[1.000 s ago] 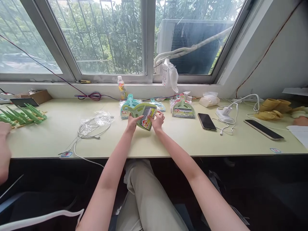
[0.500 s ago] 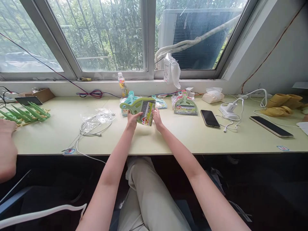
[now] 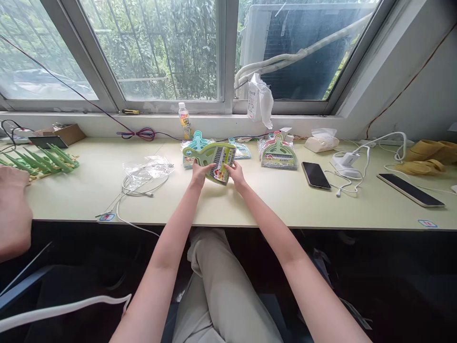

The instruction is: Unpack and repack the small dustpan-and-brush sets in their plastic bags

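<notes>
Both hands hold a green dustpan and brush set [image 3: 214,159] with a printed label, tilted above the table [image 3: 171,205]. My left hand [image 3: 200,172] grips its lower left part, near the handle. At its right edge, my right hand [image 3: 236,174] has its fingers closed on the labelled side. Just behind the held set lie blue sets [image 3: 197,139] in clear wrap, partly hidden by it. Another small blue set [image 3: 241,150] is to the right of them. Farther right is a stack of wrapped sets [image 3: 278,155] with a green one in front.
Clear plastic wrap [image 3: 148,169] and a white cable [image 3: 134,193] lie on the left. A bottle [image 3: 184,121] stands at the back. Right are a phone [image 3: 316,175], charger [image 3: 346,164] and second phone [image 3: 410,189]. Another person's hand [image 3: 13,209] is at the far left, near green pieces [image 3: 46,162].
The view has shifted slightly, moving the table items a little right in the picture. The held set is tilted a bit differently, still in both hands.
</notes>
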Motion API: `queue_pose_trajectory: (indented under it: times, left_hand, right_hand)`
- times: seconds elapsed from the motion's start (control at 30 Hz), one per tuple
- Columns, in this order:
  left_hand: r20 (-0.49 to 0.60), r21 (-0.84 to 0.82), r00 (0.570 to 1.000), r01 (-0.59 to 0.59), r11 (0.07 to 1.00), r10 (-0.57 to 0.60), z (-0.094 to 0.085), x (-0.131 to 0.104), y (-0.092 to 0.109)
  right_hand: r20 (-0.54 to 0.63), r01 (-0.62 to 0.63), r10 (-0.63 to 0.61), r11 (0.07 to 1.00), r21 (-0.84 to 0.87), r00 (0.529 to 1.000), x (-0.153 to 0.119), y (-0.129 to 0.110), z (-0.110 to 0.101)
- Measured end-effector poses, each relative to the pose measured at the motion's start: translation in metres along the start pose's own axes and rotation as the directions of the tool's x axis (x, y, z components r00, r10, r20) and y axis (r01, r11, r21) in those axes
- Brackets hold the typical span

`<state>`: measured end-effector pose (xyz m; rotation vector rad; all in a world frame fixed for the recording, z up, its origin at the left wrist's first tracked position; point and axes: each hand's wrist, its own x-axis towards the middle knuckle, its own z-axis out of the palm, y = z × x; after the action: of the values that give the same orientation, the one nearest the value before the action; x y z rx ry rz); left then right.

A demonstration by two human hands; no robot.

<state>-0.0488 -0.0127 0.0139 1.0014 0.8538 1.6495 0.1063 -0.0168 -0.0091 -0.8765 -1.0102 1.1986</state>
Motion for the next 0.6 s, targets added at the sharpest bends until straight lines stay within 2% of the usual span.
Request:
queue_pose_trajectory:
  times: [0.1, 0.2, 0.27, 0.3, 0.33, 0.37, 0.4, 0.43, 0.47, 0.5, 0.6]
  left_hand:
    - [0.035, -0.004, 0.999, 0.014, 1.000, -0.014, 0.001, 0.002, 0.000]
    - [0.023, 0.012, 0.995, 0.101, 0.995, -0.101, -0.001, 0.010, 0.003]
    - [-0.107, 0.120, 0.991, 0.095, 0.988, -0.082, -0.008, 0.017, 0.008]
    - [-0.212, 0.224, 0.977, 0.060, 0.973, -0.011, -0.014, 0.020, 0.012]
    - [-0.319, 0.358, 0.942, 0.020, 0.934, 0.102, -0.021, 0.022, 0.016]
    - [-0.401, 0.508, 0.885, 0.000, 0.861, 0.237, -0.030, 0.024, 0.020]
    - [-0.444, 0.647, 0.820, 0.013, 0.763, 0.362, -0.040, 0.026, 0.024]
    - [-0.453, 0.753, 0.774, 0.065, 0.655, 0.443, -0.052, 0.027, 0.028]
    - [-0.428, 0.825, 0.770, 0.119, 0.552, 0.473, -0.064, 0.028, 0.032]
    - [-0.397, 0.868, 0.795, 0.163, 0.469, 0.458, -0.076, 0.030, 0.034]
    - [-0.393, 0.898, 0.867, 0.289, 0.331, 0.307, -0.110, 0.035, 0.038]
  right_hand:
    - [-0.011, 0.000, 0.001, 1.000, 0.025, 1.000, 0.001, 0.001, -0.001]
    - [-0.039, -0.014, 0.017, 0.997, 0.076, 0.999, 0.003, 0.000, -0.003]
    - [-0.074, -0.023, 0.031, 0.994, 0.109, 0.997, 0.003, -0.001, -0.005]
    - [-0.095, -0.023, 0.034, 0.993, 0.120, 0.995, 0.003, -0.003, -0.007]
    - [-0.115, -0.021, 0.036, 0.992, 0.128, 0.993, 0.004, -0.004, -0.009]
    - [-0.134, -0.020, 0.038, 0.991, 0.134, 0.990, 0.004, -0.005, -0.011]
    - [-0.152, -0.021, 0.043, 0.990, 0.140, 0.987, 0.004, -0.006, -0.012]
    - [-0.171, -0.024, 0.049, 0.989, 0.145, 0.984, 0.005, -0.006, -0.014]
    - [-0.191, -0.028, 0.057, 0.988, 0.151, 0.980, 0.005, -0.007, -0.015]
    - [-0.208, -0.035, 0.067, 0.987, 0.156, 0.976, 0.005, -0.007, -0.015]
    - [-0.234, -0.043, 0.083, 0.984, 0.170, 0.969, 0.007, -0.007, -0.015]
